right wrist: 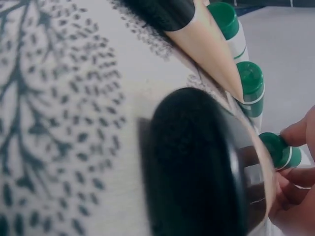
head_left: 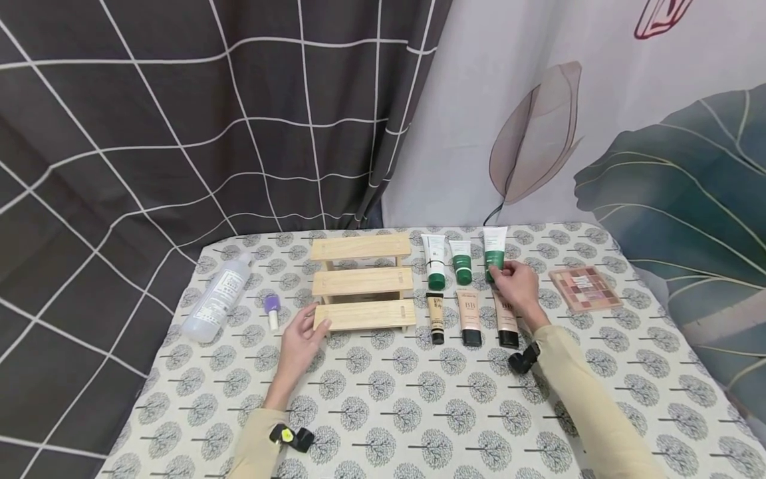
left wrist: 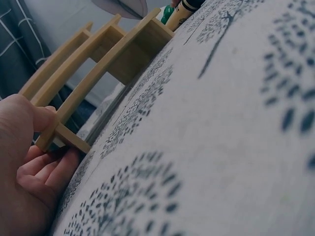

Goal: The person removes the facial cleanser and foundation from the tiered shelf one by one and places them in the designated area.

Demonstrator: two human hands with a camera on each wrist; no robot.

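A three-step wooden rack [head_left: 364,282] stands on the patterned cloth. My left hand [head_left: 301,340] pinches the left end of its lowest step, thumb on top and fingers underneath, as the left wrist view shows. To the right, my right hand [head_left: 517,287] holds a white and green tube [head_left: 495,244] near its green cap [right wrist: 276,150], between thumb and fingers. Two similar tubes, a tall one [head_left: 434,256] and a shorter one [head_left: 461,259], lie beside it. Under my right wrist, a beige BB cream tube [head_left: 506,320] with a black cap is partly covered.
Another BB cream tube [head_left: 469,313] and a gold tube [head_left: 437,316] lie in the nearer row. An eyeshadow palette [head_left: 586,288] is at the right. At the left are a clear bottle [head_left: 219,298] and a small purple and white item [head_left: 272,310]. Curtains hang behind the table.
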